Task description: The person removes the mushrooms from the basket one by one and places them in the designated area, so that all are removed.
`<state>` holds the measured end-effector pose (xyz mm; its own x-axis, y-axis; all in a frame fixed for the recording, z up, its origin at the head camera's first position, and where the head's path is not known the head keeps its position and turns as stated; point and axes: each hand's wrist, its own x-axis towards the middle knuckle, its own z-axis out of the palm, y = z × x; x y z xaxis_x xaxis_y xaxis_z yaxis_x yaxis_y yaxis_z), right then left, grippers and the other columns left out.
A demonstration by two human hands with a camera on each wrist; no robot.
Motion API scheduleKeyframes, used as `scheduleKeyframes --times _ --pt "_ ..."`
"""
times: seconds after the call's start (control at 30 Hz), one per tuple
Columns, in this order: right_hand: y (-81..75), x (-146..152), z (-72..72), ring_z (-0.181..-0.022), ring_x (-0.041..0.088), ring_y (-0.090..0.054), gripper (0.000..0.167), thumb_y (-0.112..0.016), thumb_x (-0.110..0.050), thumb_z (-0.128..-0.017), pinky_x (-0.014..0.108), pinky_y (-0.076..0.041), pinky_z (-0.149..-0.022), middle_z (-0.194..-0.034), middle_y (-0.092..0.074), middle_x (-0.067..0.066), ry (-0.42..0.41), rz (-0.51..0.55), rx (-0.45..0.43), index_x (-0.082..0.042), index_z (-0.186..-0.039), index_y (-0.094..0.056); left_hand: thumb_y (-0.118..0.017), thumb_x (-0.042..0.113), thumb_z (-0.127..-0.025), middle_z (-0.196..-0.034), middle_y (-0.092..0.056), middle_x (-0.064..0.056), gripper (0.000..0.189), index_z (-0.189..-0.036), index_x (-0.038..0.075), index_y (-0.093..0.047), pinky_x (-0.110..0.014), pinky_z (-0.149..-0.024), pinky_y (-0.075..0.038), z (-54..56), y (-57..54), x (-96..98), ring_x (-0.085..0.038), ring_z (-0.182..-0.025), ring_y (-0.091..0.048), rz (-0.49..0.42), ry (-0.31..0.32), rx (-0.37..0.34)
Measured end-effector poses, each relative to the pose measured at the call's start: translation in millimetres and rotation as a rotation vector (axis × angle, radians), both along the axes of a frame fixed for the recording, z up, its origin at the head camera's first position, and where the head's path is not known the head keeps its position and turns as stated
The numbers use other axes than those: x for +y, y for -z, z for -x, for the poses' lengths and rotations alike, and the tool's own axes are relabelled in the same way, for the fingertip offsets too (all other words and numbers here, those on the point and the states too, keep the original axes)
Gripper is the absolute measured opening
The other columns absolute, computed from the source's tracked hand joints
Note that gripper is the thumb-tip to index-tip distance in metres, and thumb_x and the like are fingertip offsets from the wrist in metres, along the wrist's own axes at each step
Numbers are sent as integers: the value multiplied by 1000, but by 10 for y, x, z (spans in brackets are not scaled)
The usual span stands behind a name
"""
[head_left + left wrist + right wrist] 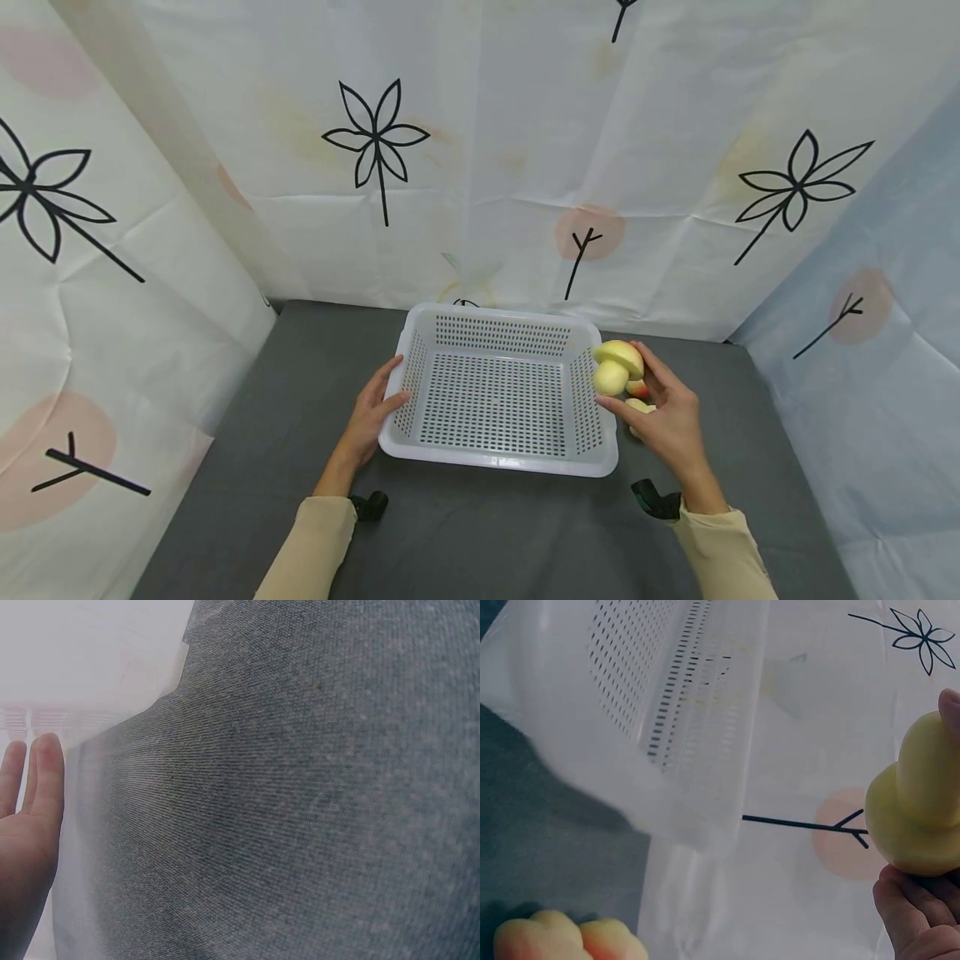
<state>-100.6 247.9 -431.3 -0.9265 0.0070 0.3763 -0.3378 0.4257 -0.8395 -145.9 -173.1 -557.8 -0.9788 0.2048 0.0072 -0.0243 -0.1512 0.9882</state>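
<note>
A pale yellow, mushroom-shaped piece point(619, 357) with a rounded cap and a thick stem is pinched between the thumb and fingers of my right hand point(670, 417), at the basket's right rim. In the right wrist view the yellow piece point(919, 802) shows large, fingertips under it and the thumb on top. At the left side of the white perforated basket point(491, 402), my left hand point(367, 417) holds the rim, thumb over its inner edge and fingers along the outside. The left wrist view shows straight fingers point(49, 776) at the basket's wall.
Beside the basket's right side, partly hidden by the right hand, lie yellow and red rounded pieces point(562, 941). Dark grey cloth point(510, 533) covers the table. White curtains point(480, 167) with plant drawings stand close behind it and at both sides.
</note>
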Motion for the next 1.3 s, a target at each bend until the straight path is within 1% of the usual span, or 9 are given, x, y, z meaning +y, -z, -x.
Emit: scheduleKeyframes --times 0.13,0.3,0.37,0.5,0.7,0.77,1.0,1.2,1.3 --pt "18 67 -92 -126 -4 -52 93 -85 14 -71 13 -45 -93 -150 -47 23 39 15 -11 2 -152 -41 -58 8 -103 -147 -44 -28 66 -161 15 -27 -56 -88 -51 -3 -2 -6 -41 -120 -59 6 -4 -4" --pt "72 161 -203 -127 -4 -51 94 -86 16 -68 14 -42 -98 -149 -48 26 82 7 -1 2 -151 -43 -59 9 -103 -147 -43 -28 66 -161 16 -27 -57 -88 -51 -8 -13 -2 -41 -120 -59 3 -2 -5" --pt "94 197 -248 -130 -4 -48 94 -86 15 -68 13 -39 -100 -149 -48 25 103 -10 -6 1 -151 -44 -59 9 -103 -148 -43 -28 67 -161 16 -27 -57 -88 -51 -10 -16 0 -41 -120 -59 -3 1 -3" --pt "152 262 -337 -132 -3 -46 95 -87 13 -69 12 -38 -100 -150 -46 24 144 -17 -42 -2 -152 -44 -59 9 -103 -148 -42 -28 67 -161 15 -27 -57 -87 -51 -8 -14 0 -41 -120 -59 -13 7 2" --pt "263 351 -451 -133 -2 -45 96 -87 12 -70 10 -37 -99 -151 -45 25 210 -28 -91 -3 -153 -42 -58 8 -103 -148 -41 -29 66 -161 14 -27 -56 -87 -52 0 -1 0 -41 -119 -60 -13 7 4" --pt "291 367 -489 -132 -2 -46 95 -87 12 -70 10 -37 -99 -150 -47 24 238 -20 -104 -3 -152 -43 -58 8 -103 -148 -41 -29 66 -161 14 -27 -56 -87 -52 3 2 5 -41 -120 -59 -16 9 2" --pt "404 441 -577 -134 3 -47 94 -87 11 -70 10 -38 -99 -150 -48 22 330 0 -153 -2 -152 -43 -58 7 -103 -149 -40 -30 66 -161 14 -27 -55 -87 -52 8 5 12 -40 -120 -60 -30 15 5" --pt "518 497 -638 -137 11 -46 93 -89 4 -73 9 -37 -98 -152 -45 22 384 -13 -231 -4 -153 -42 -58 8 -103 -150 -39 -30 67 -162 15 -26 -59 -88 -51 5 12 14 -42 -121 -58 -29 17 9" --pt "590 521 -655 -137 17 -47 92 -89 -1 -75 7 -37 -96 -151 -46 22 412 -34 -276 -4 -153 -42 -59 9 -103 -151 -40 -28 67 -161 16 -27 -59 -88 -51 0 10 15 -46 -123 -56 -22 9 7"
